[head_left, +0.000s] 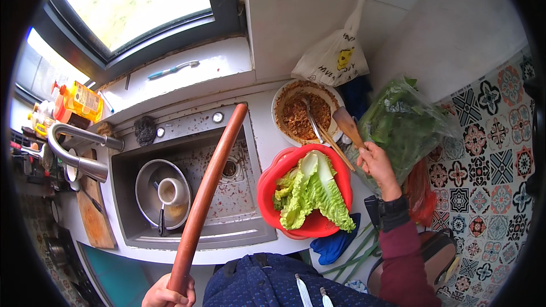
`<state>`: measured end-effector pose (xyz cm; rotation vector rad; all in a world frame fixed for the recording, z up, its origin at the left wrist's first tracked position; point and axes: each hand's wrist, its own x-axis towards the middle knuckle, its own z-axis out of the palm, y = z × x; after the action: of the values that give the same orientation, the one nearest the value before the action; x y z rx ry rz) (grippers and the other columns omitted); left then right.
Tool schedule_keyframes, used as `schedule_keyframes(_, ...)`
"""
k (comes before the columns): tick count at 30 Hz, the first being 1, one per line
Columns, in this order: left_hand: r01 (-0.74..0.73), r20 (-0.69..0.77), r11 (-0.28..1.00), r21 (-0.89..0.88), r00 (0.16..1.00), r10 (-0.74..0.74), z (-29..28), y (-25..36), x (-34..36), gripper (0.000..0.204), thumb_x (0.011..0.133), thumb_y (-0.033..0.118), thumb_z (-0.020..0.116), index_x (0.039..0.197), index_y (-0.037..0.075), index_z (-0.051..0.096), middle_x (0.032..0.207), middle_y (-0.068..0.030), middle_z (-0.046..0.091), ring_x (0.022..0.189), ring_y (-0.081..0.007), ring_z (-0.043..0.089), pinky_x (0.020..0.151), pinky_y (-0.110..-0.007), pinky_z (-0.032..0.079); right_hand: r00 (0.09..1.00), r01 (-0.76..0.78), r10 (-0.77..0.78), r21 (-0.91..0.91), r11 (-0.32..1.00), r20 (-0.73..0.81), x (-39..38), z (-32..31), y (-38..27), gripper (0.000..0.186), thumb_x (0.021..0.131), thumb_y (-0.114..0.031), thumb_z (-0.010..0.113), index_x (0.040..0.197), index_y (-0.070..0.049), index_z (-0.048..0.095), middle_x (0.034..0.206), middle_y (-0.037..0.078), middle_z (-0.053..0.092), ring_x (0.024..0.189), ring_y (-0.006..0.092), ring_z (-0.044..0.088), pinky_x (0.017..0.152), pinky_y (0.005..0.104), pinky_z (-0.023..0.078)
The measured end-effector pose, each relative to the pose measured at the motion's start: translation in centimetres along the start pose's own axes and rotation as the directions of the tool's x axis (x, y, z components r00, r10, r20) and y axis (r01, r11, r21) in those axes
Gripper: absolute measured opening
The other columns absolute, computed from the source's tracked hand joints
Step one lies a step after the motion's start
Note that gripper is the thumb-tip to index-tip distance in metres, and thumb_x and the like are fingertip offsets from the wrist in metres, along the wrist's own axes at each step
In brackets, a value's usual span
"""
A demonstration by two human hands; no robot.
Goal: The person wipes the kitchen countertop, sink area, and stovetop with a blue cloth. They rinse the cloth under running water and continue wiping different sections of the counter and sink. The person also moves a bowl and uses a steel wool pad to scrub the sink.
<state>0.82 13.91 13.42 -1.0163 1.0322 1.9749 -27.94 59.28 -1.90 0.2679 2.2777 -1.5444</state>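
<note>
My left hand (170, 293) grips a long reddish-brown wooden rod (210, 193) that slants up across the sink. My right hand (372, 162) holds a wooden spatula (347, 123), its blade beside a white bowl (293, 105) of reddish-brown mince with a metal spoon and chopsticks (335, 148) in it. Just left of that hand, a red plastic basin (267, 193) holds pale green lettuce leaves (313, 187). Behind the hand lies a clear bag of leafy greens (398, 119).
The sink (227, 216) holds a metal pot (148, 204) with a white cup. A faucet (91, 165), bottles (79, 102) and cutting board (96, 216) are left. A cloth bag (335, 57) hangs at back; blue gloves (333, 244) and a red bag (421, 193) lie right.
</note>
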Motion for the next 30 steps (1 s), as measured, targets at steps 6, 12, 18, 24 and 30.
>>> schedule_keyframes(6,0.007,-0.036,1.0,-0.027,0.999,-0.008,-0.5,-0.4,0.0,0.042,0.065,0.004,0.063,0.103,-0.002,0.045,0.059,-0.0105,0.051,0.034,-0.0116,0.037,0.03,-0.022,0.032,0.882,0.316,-0.448,-0.526,0.79,-0.143,-0.7,0.5,0.2,0.021,0.094,-0.015,0.054,0.114,-0.007,0.053,0.065,0.011,0.062,0.063,0.0266,0.067,0.059,0.0373,0.049)
schedule_keyframes(12,-0.01,-0.02,0.999,-0.047,1.0,0.009,-0.8,-0.8,-0.2,0.043,0.065,0.002,0.062,0.104,-0.002,0.045,0.06,-0.0105,0.052,0.034,-0.0118,0.038,0.03,-0.023,0.032,0.91,0.207,-0.4,-0.717,0.666,-0.108,-1.8,0.7,-0.8,0.019,0.09,-0.012,0.058,0.108,-0.01,0.051,0.068,0.02,0.062,0.069,0.0429,0.061,0.06,0.0521,0.046)
schedule_keyframes(18,-0.02,-0.03,0.997,-0.071,0.999,0.018,-1.1,-2.4,-1.1,0.044,0.064,0.001,0.063,0.104,-0.002,0.045,0.061,-0.0105,0.053,0.037,-0.0119,0.04,0.032,-0.023,0.033,0.784,0.383,-0.621,-0.794,0.473,0.008,-3.9,1.4,-4.7,0.026,0.086,-0.01,0.063,0.111,-0.011,0.056,0.08,0.015,0.063,0.075,0.0362,0.063,0.062,0.0457,0.048)
schedule_keyframes(24,-0.033,0.027,0.999,-0.042,0.999,0.034,-4.6,-3.9,-1.6,0.039,0.062,-0.006,0.059,0.099,-0.003,0.046,0.067,-0.0192,0.056,0.044,-0.0173,0.044,0.042,-0.03,0.037,0.334,0.555,-0.91,-0.832,-0.022,0.247,-9.8,4.2,-10.5,0.04,0.075,-0.001,0.07,0.112,-0.016,0.064,0.078,0.002,0.053,0.066,0.0219,0.054,0.057,0.0354,0.045)
schedule_keyframes(30,-0.063,0.129,0.997,-0.033,0.989,0.066,-11.7,-6.3,-2.8,0.041,0.067,-0.008,0.061,0.104,0.001,0.046,0.075,-0.0164,0.06,0.047,-0.0157,0.048,0.044,-0.027,0.037,0.246,0.619,-0.942,-0.785,-0.027,0.226,-15.3,9.8,-12.7,0.043,0.073,0.001,0.07,0.112,-0.016,0.064,0.079,0.003,0.055,0.066,0.0221,0.056,0.057,0.0346,0.046)
